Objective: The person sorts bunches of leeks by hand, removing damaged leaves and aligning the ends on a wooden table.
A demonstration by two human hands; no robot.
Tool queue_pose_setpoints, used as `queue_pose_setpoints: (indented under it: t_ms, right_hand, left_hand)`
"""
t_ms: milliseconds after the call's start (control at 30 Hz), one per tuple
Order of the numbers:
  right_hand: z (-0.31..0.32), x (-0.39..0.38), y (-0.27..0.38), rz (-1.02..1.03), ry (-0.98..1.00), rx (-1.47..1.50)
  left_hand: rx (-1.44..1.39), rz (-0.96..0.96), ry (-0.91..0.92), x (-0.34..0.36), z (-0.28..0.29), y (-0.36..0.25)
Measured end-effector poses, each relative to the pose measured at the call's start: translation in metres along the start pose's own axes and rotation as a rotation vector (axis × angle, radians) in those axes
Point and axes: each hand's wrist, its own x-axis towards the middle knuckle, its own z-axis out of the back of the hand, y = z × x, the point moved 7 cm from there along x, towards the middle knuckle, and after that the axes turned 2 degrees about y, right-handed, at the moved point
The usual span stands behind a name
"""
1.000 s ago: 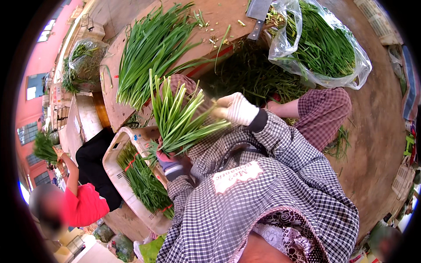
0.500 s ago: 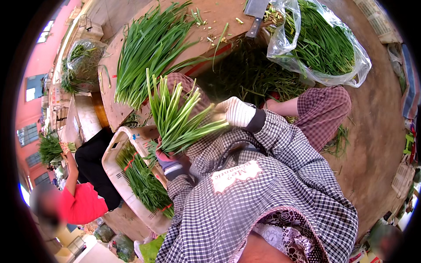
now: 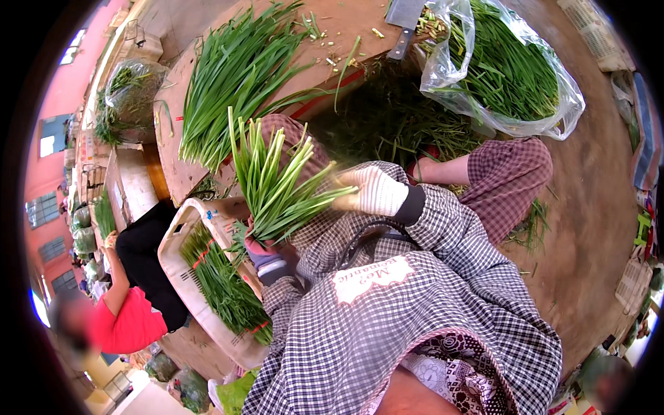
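Observation:
A bunch of green chives (image 3: 280,183) stands fanned out in front of me, pale stem ends upward and to the right. My left hand (image 3: 261,250), in a glove, is closed round its lower, leafy part, and the leaves hide some of the fingers. At the bunch's right side is my right hand (image 3: 377,190), in a white striped knit glove. Its fingertips are blurred among the outermost stalks, so whether they grip any is unclear.
Loose chives (image 3: 235,76) lie on the board (image 3: 325,28) ahead, near a cleaver (image 3: 401,43). A plastic bag (image 3: 570,104) of chives stands right. Tied bunches fill a white crate (image 3: 232,346) at left. Trimmings (image 3: 373,117) cover the ground. A person in red (image 3: 131,321) sits left.
My right hand has shifted slightly down and right along the stalks, its fingers stretching lower. My left hand keeps the bunch nearly still. The person at left has lowered their greens.

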Motion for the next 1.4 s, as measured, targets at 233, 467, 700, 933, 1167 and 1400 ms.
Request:
queue_pose_setpoints:
  t_ms: [233,467,700,933,1167,1400]
  right_hand:
    - [0.023,-0.015,0.008,-0.049,0.125,-0.245]
    - [0.094,-0.037,0.023,-0.044,-0.130,-0.330]
    - [0.115,-0.019,-0.012,-0.149,-0.253,-0.921]
    - [0.045,0.079,0.062,0.251,-0.202,-0.767]
    - [0.009,0.104,0.043,0.329,0.079,-0.691]
    - [-0.002,0.086,0.009,0.068,0.117,-0.213]
  left_hand:
    - [0.042,0.001,0.046,-0.002,-0.003,0.002]
    - [-0.103,0.068,0.064,0.000,-0.028,0.000]
    - [-0.251,0.122,0.139,0.016,-0.022,0.002]
    - [-0.178,0.079,0.049,0.031,0.015,-0.002]
    - [-0.140,-0.067,-0.122,0.034,0.029,-0.011]
    - [-0.209,0.015,0.039,0.039,0.017,-0.017]
